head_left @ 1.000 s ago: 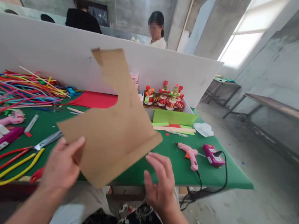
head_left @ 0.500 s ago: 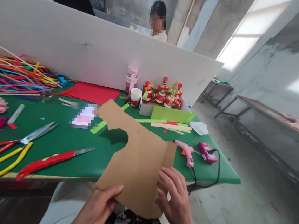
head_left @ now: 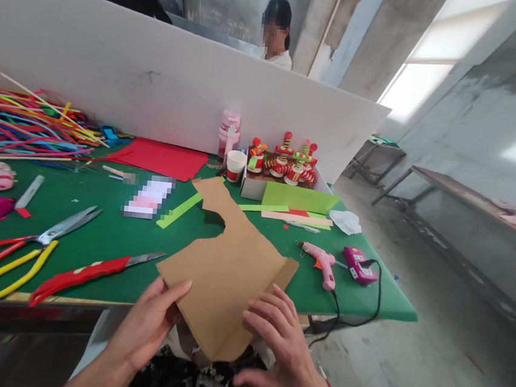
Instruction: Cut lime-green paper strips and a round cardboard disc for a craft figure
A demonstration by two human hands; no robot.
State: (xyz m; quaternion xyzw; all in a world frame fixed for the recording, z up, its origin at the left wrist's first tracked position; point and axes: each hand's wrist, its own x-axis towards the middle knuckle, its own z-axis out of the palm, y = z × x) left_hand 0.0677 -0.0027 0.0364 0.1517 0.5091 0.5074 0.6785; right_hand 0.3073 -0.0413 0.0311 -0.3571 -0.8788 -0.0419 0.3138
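Observation:
A brown piece of cardboard [head_left: 228, 263] with a curved notch cut from its left side and a folded strip along its right side is tilted over the table's front edge. My left hand [head_left: 150, 314] grips its lower left edge, thumb on top and fingers underneath. Against the right side rest the outstretched fingers of my right hand [head_left: 278, 341]; its thumb is apart from the cardboard. To the left lie a red-handled folding saw or knife [head_left: 95, 272] and large scissors [head_left: 46, 240] with red and yellow handles. A pink glue gun [head_left: 322, 263] lies to the right.
On the green table [head_left: 135, 236] are a purple power box [head_left: 358, 265] with a black cord, a phone [head_left: 150, 197], red sheets [head_left: 161, 157], a paper cup [head_left: 235, 167], and a box [head_left: 253, 189] of small figures. Colourful pipe cleaners [head_left: 27, 128] are heaped left. A white partition [head_left: 159, 86] stands behind.
The cardboard has turned clockwise and come away from the glue gun. My left hand has moved left and up with it; my right hand's thumb has come off the cardboard and spread.

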